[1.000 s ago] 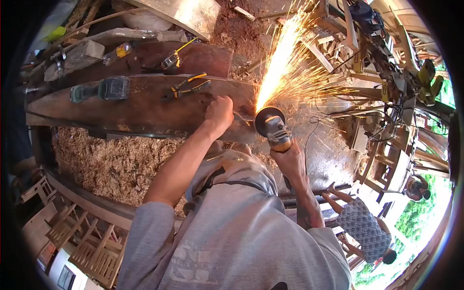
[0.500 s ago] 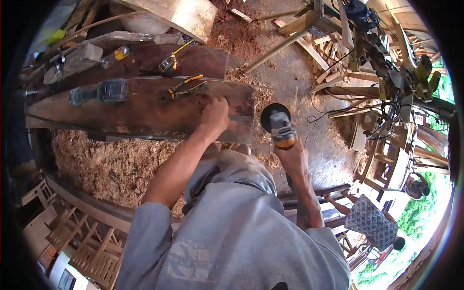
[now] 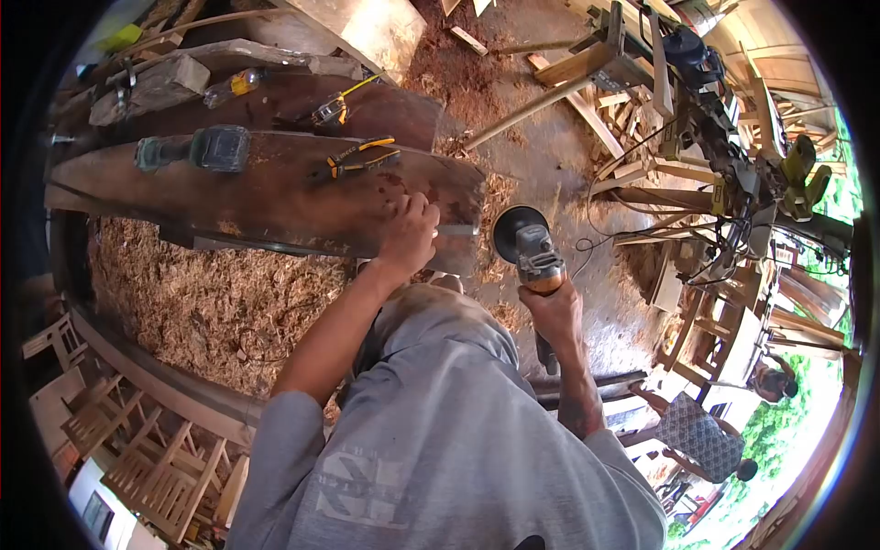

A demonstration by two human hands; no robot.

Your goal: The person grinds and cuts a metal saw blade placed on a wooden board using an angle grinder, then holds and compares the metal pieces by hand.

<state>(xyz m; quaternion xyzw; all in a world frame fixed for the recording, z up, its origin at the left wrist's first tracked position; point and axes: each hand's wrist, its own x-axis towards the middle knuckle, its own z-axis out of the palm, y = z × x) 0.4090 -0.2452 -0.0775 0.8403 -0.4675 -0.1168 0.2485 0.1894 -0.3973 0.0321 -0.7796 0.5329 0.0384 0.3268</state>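
Note:
My right hand (image 3: 554, 310) is wrapped round an angle grinder (image 3: 535, 259), its dark disc just beyond the right end of a long wooden board (image 3: 302, 188). No sparks show at the disc. At that same end of the board, my left hand (image 3: 410, 229) has curled fingers around a small light-coloured piece, mostly hidden, with a thin metal strip (image 3: 456, 230) beside it. On the board lie pliers (image 3: 364, 157) with yellow and black handles and a green cordless tool (image 3: 192, 148). A tape measure (image 3: 328, 110) rests on the darker board behind.
Wood shavings (image 3: 202, 302) fill the space below the board. A clear bottle (image 3: 232, 87) lies at upper left. Cut wood and cables (image 3: 729, 247) are piled at right. One person in a patterned shirt (image 3: 701, 436) bends at lower right, with another person (image 3: 772, 381) farther off.
The bright sparks from the grinder have stopped. The grinder has moved slightly right, away from the board's end. My left hand has shifted a little, and the person in the patterned shirt has moved.

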